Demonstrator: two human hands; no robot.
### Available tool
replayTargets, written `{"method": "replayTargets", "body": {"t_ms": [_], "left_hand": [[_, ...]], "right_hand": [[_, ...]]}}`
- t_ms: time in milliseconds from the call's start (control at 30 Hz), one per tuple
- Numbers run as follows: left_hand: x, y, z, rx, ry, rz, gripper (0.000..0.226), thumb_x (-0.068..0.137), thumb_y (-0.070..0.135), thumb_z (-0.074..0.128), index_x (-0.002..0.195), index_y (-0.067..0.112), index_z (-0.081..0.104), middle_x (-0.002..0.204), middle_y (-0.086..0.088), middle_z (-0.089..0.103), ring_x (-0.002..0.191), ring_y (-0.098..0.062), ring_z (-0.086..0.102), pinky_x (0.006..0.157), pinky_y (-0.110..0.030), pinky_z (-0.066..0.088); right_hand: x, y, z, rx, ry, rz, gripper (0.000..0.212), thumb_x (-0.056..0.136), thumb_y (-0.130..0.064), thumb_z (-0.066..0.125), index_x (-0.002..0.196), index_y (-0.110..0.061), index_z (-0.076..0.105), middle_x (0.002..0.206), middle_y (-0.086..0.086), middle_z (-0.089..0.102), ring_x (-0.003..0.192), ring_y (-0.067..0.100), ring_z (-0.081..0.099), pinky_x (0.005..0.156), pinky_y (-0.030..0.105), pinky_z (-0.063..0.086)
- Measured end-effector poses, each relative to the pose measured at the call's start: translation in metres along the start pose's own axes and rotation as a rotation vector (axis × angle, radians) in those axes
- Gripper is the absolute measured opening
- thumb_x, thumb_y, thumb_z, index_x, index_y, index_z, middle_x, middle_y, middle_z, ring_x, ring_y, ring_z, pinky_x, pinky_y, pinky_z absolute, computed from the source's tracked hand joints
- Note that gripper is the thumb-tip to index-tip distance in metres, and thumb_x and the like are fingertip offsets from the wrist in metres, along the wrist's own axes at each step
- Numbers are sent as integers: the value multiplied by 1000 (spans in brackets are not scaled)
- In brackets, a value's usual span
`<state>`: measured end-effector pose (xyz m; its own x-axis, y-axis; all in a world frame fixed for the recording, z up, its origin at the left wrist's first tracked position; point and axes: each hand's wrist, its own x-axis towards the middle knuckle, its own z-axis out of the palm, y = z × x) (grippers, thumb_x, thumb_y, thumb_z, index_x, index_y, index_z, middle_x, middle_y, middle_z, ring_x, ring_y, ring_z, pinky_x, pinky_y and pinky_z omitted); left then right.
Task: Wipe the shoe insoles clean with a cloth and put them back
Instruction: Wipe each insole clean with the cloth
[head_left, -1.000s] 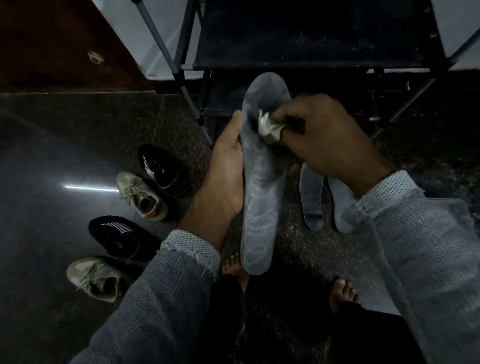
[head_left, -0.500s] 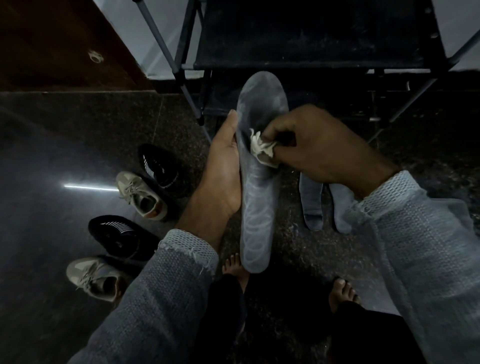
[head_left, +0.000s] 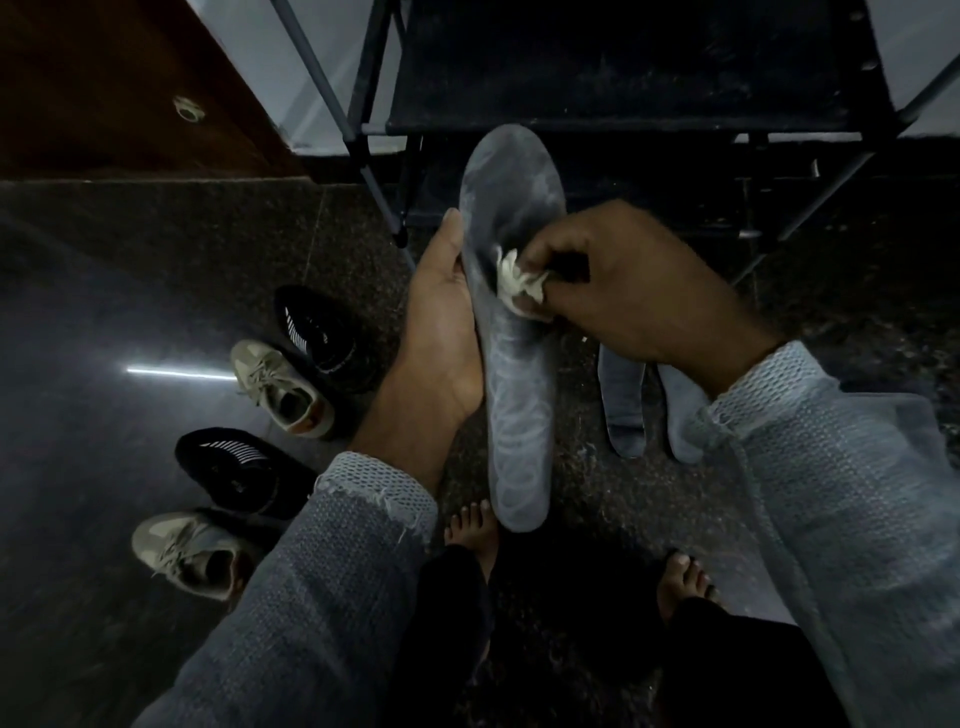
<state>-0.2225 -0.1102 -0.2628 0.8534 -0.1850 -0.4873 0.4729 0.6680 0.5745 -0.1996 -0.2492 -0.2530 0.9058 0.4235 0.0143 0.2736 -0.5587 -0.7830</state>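
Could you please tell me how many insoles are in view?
3: one insole held in the left hand; two insoles on the floor, partly hidden behind the right hand.

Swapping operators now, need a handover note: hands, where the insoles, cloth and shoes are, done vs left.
Left hand: holds the grey insole along its edge, toe end up.
Right hand: pinches the crumpled cloth against the insole's upper middle.
Two more insoles lie side by side on the floor under the right wrist.
Four shoes at left: two tan, two black.
Done: wiping under way; clean areas can't be judged.
Left: finish wiping, return insoles to shoes.
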Motion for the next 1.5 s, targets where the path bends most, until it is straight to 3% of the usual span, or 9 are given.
{"method": "replayTargets", "body": {"t_ms": [100,267,500,667,933,1067,1167,1267,1500], "left_hand": [[0,0,0,-24,-18,8,55,101,47,30,114,4,62,100,-14,70,94,-25,68,94,-38,50],[0,2,-3,15,9,-13,55,100,48,30,108,5,64,100,-14,72,91,-25,71,84,-38,56],[1,1,-2,-38,-6,7,56,101,47,28,118,5,60,108,-16,67,99,-26,65,95,-39,50],[1,4,-3,-68,-19,18,65,102,43,29,88,1,76,94,-16,73,83,-25,72,76,-36,59],[3,3,-4,-46,10,21,58,102,47,28,116,4,64,104,-15,69,95,-26,68,91,-37,53],[1,4,-2,-95,-20,38,70,102,46,29,84,-2,76,93,-18,73,82,-27,72,80,-40,57],[1,4,-3,-65,-18,35,73,102,47,26,79,0,77,89,-16,73,80,-25,72,78,-37,58],[1,4,-3,-46,-11,32,70,102,46,27,83,2,77,91,-15,73,82,-25,72,79,-36,57],[2,8,-8,-67,-4,7,65,101,51,25,129,0,54,128,-23,59,119,-32,57,101,-46,45]], "right_hand": [[0,-1,2,15,111,26,12,84,-18,70,96,-19,74,93,-10,72,86,1,66,80,28,55],[-3,-12,-4,114,-232,-42,11,83,-8,71,92,-13,75,89,-13,72,84,-2,66,80,17,53],[2,-5,10,126,130,-4,9,84,-14,70,92,-15,74,88,-11,71,85,0,66,80,28,55],[-3,-16,2,142,-235,-56,14,82,-6,71,95,-11,75,94,-10,72,91,-2,65,87,13,49],[-1,-12,7,91,57,-9,12,83,-14,71,94,-15,75,89,-11,71,86,-2,65,82,20,53],[-4,-16,0,87,-231,-40,15,82,-8,72,95,-14,76,93,-12,72,89,-2,66,101,24,45],[-2,-10,5,28,6,-21,16,82,-9,71,95,-15,76,94,-8,73,89,0,65,97,27,48],[-2,-6,5,-36,171,4,18,81,-13,70,98,-18,76,96,-8,72,86,0,64,85,24,52],[-3,-8,-2,4,-125,-24,18,81,-9,71,94,-19,76,88,-16,70,85,-5,64,93,12,44]]}}
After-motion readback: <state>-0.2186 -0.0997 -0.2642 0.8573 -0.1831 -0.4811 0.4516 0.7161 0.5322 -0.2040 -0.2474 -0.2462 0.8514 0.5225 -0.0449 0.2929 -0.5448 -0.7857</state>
